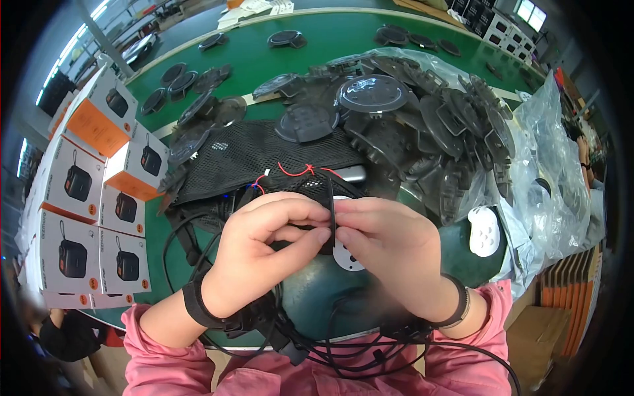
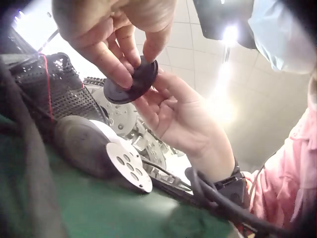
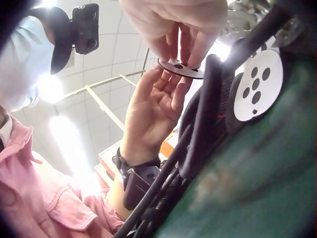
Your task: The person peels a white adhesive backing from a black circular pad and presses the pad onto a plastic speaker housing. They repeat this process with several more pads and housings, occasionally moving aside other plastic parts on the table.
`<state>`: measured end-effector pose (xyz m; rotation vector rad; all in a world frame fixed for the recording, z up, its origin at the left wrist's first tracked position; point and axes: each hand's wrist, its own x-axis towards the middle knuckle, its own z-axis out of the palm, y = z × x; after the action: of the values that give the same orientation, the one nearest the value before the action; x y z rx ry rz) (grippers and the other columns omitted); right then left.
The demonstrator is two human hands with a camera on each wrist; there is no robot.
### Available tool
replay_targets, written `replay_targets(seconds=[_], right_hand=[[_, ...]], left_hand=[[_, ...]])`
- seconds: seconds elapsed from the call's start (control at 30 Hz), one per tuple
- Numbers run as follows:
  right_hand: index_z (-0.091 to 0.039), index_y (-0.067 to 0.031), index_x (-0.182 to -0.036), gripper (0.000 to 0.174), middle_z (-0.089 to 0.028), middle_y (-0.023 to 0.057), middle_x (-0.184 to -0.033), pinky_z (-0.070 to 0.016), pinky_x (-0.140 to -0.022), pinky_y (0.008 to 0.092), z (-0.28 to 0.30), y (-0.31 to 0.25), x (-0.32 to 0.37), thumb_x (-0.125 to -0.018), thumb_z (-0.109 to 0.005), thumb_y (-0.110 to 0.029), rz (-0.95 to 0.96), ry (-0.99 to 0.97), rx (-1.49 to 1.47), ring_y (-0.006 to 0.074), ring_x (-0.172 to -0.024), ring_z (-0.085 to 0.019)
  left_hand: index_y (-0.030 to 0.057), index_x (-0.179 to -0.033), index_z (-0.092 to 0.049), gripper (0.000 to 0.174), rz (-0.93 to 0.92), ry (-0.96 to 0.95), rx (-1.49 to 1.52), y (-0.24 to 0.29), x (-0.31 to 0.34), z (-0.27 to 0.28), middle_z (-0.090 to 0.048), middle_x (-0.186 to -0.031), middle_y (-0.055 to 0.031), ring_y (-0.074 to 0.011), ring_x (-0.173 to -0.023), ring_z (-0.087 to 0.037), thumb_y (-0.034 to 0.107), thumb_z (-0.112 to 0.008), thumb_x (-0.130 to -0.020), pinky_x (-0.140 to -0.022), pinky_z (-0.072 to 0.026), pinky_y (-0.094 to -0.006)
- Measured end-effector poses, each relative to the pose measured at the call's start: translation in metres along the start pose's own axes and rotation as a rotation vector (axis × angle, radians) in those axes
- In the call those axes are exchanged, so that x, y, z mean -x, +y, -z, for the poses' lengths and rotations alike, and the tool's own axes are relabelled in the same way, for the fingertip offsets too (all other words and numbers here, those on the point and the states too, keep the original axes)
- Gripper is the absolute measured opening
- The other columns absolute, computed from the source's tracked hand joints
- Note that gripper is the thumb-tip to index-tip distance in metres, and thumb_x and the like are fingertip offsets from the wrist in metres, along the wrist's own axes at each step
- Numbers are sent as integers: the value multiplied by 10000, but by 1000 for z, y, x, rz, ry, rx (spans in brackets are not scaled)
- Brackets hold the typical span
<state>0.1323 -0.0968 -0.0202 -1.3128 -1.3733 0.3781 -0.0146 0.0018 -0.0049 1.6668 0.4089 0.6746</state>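
Note:
Both hands pinch a thin round disc (image 1: 332,198) in front of the body, seen edge-on in the head view. Its black face (image 2: 142,79) is turned toward the left hand (image 1: 264,247). Toward the right hand (image 1: 393,247) the disc shows a white face (image 3: 170,66) with dark holes. Thumb and fingers of each hand press on opposite faces. Below and behind the hands lies another white disc with holes (image 1: 348,256), resting beside a dark round piece (image 2: 81,144) on the green table.
Dark round plastic covers (image 1: 436,125) are heaped behind a black mesh bag (image 1: 264,155). White-and-orange boxes (image 1: 72,178) are stacked at left. Clear plastic wrap (image 1: 548,178) and a white perforated piece (image 1: 484,231) lie at right. Black cables (image 1: 323,343) run along the near edge.

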Motion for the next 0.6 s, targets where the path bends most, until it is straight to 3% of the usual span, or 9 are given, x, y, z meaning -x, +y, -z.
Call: replay_targets(seconds=[0.1, 0.27, 0.33, 0.6], right_hand=[[-643, -17, -883, 177, -622, 110, -941, -472, -715, 276, -1, -4, 1, -707, -646, -3, -109, 10, -31, 198, -839, -598], [-640, -15, -865, 166, -623, 110, -926, -475, -696, 271, -2, -5, 3, -700, -650, -4, -107, 22, 0, 197, -827, -599], [-638, -12, -855, 160, -625, 108, -917, -476, -689, 269, -3, -4, 3, -696, -649, -2, -119, 31, -28, 197, -821, -600], [-602, -20, -775, 156, -626, 94, -864, -492, -603, 282, -11, 5, 7, -631, -661, -6, 113, 144, 119, 224, -700, -607]], left_hand=[[-33, -907, -595, 165, -33, 1, -92, -1, 0, 1, -566, -935, -90, -108, -787, -575, -53, -591, -744, -632, -487, -196], [-2, -873, -625, 145, -285, -44, -536, 1, -1, 4, -605, -853, -88, -179, -742, -602, -11, -615, -729, -628, -485, -252], [3, -872, -626, 148, -304, -50, -570, 3, 0, 3, -603, -844, -87, -190, -732, -602, -7, -614, -725, -626, -483, -257], [4, -864, -621, 160, -322, -73, -618, 0, 3, -1, -595, -834, -84, -203, -718, -599, -11, -615, -704, -622, -481, -264]])
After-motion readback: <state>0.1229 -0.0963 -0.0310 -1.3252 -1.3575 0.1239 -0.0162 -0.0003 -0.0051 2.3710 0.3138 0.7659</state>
